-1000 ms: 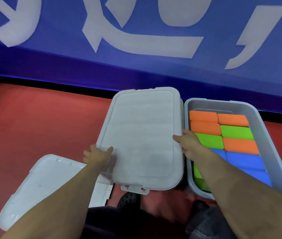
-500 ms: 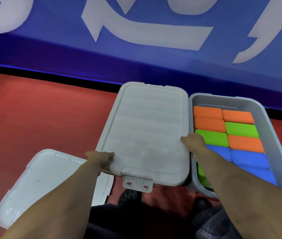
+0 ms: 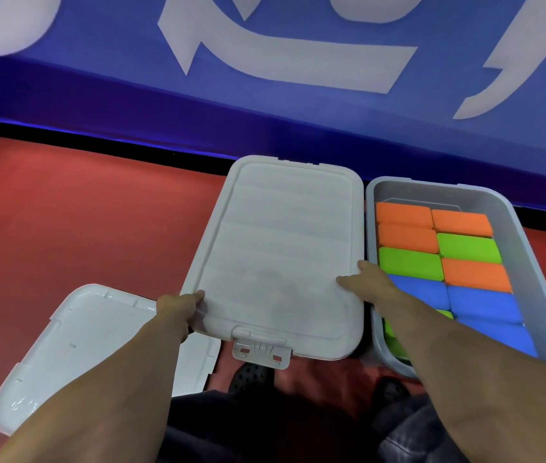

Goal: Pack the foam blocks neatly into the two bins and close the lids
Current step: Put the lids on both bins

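From the head camera, a white ribbed lid (image 3: pixel 281 255) lies flat over the left bin, its latch tab (image 3: pixel 261 353) hanging at the near edge. The left hand (image 3: pixel 178 304) grips the lid's near-left corner, thumb on top and fingers curled under the rim. The right hand (image 3: pixel 370 282) rests at the lid's right edge with fingers laid fairly straight on its surface; whether any hook under the rim I cannot tell. Just beside it, touching, stands the open grey bin (image 3: pixel 512 248), packed with orange, green and blue foam blocks (image 3: pixel 465 248) in neat rows. A second white lid (image 3: pixel 74 332) lies on the red floor (image 3: pixel 64 212) at lower left, partly under the left forearm.
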